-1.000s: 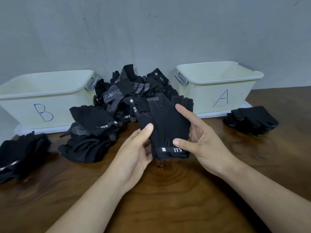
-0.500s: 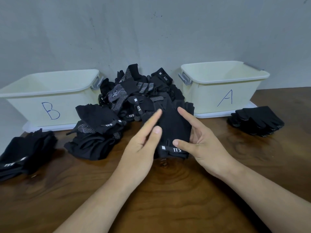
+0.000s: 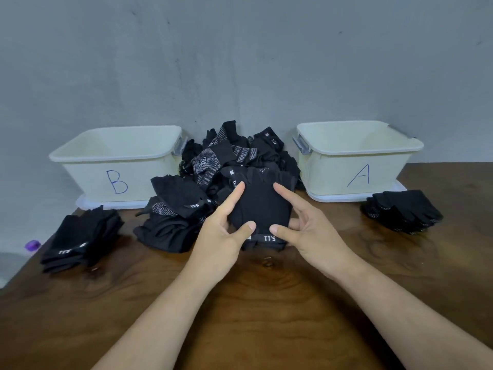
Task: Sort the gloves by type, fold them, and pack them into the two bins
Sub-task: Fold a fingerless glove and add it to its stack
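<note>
Dark wooden tabletop [image 3: 266, 311], grey wall behind: one glove being squared up.
The left hand [image 3: 218, 236] and right hand [image 3: 309, 233] pinch the black fabric glove [image 3: 260, 206] by its sides, fingers clamped on it, probably flattening it to fold, just before the unsorted black glove heap [image 3: 226, 158].

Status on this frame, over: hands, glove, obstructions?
Left hand, right hand both grip black glove. Glove at table centre, before unsorted pile. Stacks lie outside bin B, bin A; nothing blocking.

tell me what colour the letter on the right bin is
Blue: a handwritten A on the cream bin's front wall, clearest in the head view.
</note>
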